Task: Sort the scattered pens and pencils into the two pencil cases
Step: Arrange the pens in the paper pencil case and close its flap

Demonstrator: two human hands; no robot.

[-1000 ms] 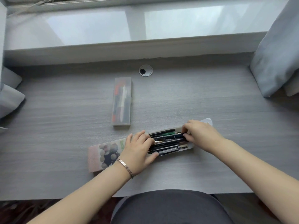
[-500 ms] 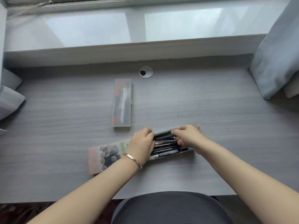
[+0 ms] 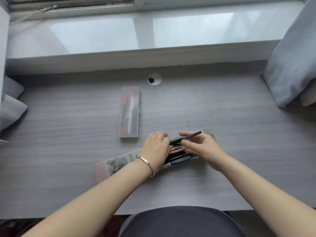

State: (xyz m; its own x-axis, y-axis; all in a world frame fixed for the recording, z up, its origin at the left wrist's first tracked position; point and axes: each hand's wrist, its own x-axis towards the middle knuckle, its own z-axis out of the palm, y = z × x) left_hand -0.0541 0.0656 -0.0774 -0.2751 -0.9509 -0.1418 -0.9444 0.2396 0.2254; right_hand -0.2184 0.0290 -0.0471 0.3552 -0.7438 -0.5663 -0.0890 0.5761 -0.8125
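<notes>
A patterned pencil case (image 3: 118, 164) lies open near the desk's front, with several dark pens (image 3: 179, 159) in its tray. My left hand (image 3: 156, 149) rests on the case's middle, fingers curled over the pens. My right hand (image 3: 202, 148) is above the tray's right part and pinches a black pen (image 3: 191, 136), lifted and tilted up to the right. A clear pencil case (image 3: 130, 112) stands shut farther back, with red, white and dark pens inside. The tray's right end is hidden behind my right hand.
A round cable grommet (image 3: 154, 79) sits at the back of the grey desk (image 3: 239, 134). Grey curtains hang at the right (image 3: 290, 65) and the left (image 3: 10, 106). A window sill (image 3: 136, 40) runs behind the desk.
My right hand has raised a black pen out of the patterned case's tray. My left hand has shifted slightly right along the case. The camera view has tilted up a little.
</notes>
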